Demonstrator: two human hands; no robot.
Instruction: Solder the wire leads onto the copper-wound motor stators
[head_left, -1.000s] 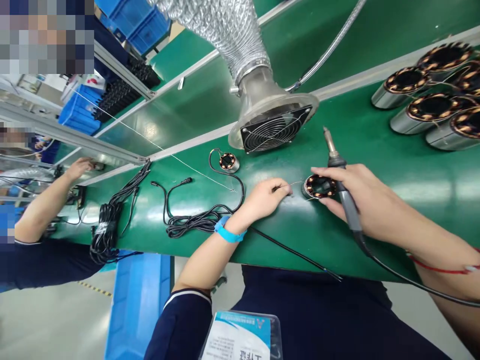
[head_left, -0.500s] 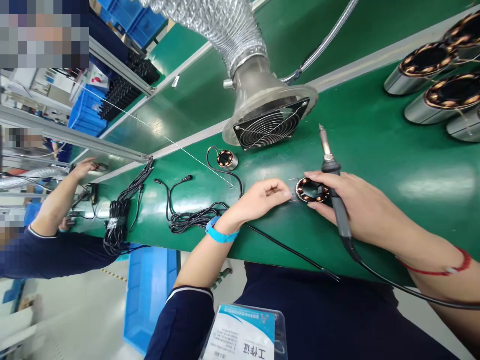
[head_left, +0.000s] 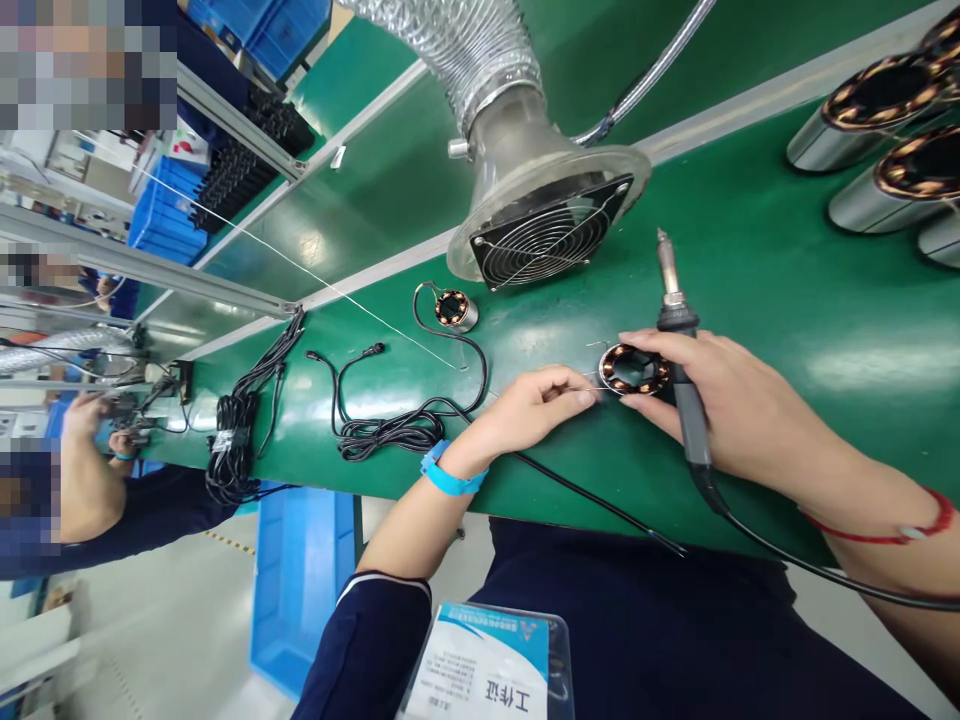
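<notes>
My right hand (head_left: 757, 420) holds a ring-shaped motor stator (head_left: 613, 372) with copper coils between thumb and forefinger. The same hand also carries a soldering iron (head_left: 679, 320), its grey handle across the palm and its metal tip pointing up and away from the stator. Thin wire leads (head_left: 598, 389) stick out of the stator's left side. My left hand (head_left: 536, 408), with a blue wrist strap, pinches at one of these leads, its fingertips closed. Left of my hands, a second stator (head_left: 455, 312) stands on the green bench, with a black cable running beside it.
A fume extractor hood (head_left: 551, 235) with a fan grille hangs behind my hands. Several larger stators (head_left: 855, 135) stand at the right. Coiled black cable (head_left: 394, 437) and a bundled cable (head_left: 232, 440) lie leftward. A co-worker's arm (head_left: 94, 475) is at far left; a blue bin (head_left: 300, 590) stands below.
My left fingers have moved right to the stator's leads and closed there. The stator and iron have shifted slightly right in view. The co-worker's raised hand has come down.
</notes>
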